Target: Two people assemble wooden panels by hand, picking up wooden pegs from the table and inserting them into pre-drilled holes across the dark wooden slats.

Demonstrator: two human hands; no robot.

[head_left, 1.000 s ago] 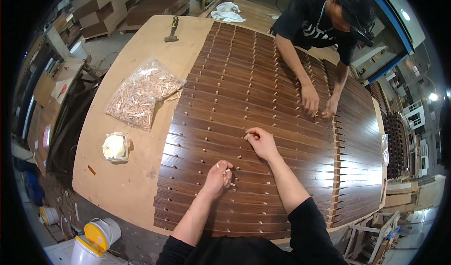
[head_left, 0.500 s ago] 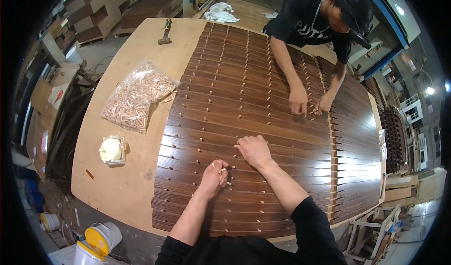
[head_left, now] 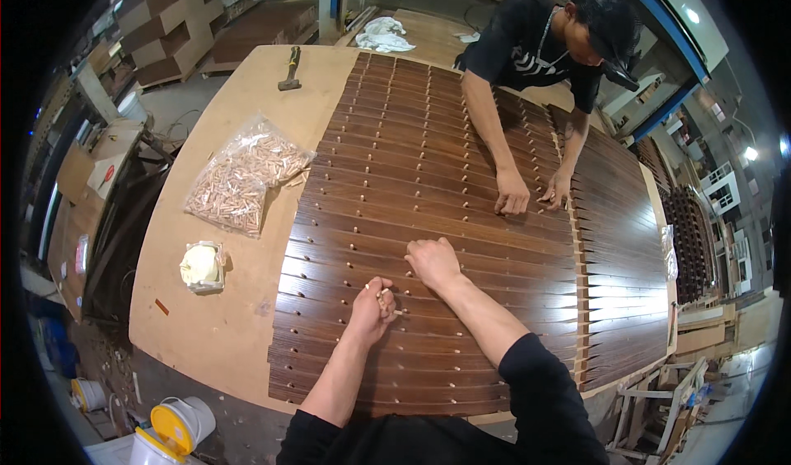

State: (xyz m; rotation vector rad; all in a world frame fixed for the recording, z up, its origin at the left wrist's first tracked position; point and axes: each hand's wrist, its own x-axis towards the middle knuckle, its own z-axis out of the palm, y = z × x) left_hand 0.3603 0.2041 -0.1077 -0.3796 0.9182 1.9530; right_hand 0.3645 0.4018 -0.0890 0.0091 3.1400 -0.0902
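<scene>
My left hand [head_left: 373, 310] is closed around several small wooden dowels [head_left: 400, 312], whose ends stick out between the fingers. It hovers over dark brown wood-grain boards [head_left: 494, 300] lying side by side. Just above and to the right, my right hand [head_left: 434, 265] has its fingers pressed together, tips down at a board's edge. Whatever those fingertips hold is hidden under them. Rows of upright dowels [head_left: 349, 265] stand along the boards. Across the table, a co-worker's hands [head_left: 512, 193] are low over the same boards, fingers bent downward.
Left of the boards, a clear plastic bag of dowels [head_left: 239, 180] lies on the tan tabletop [head_left: 206, 341]. Nearer stands a small open container of cream-coloured material [head_left: 202, 267]. A hammer [head_left: 290, 69] rests toward the far edge. Buckets [head_left: 185, 424] are on the floor at lower left.
My right hand has shifted slightly left, and the dowel that showed at its fingertips is now out of sight. My left hand stays nearly in place. The co-worker's nearer hand has moved left.
</scene>
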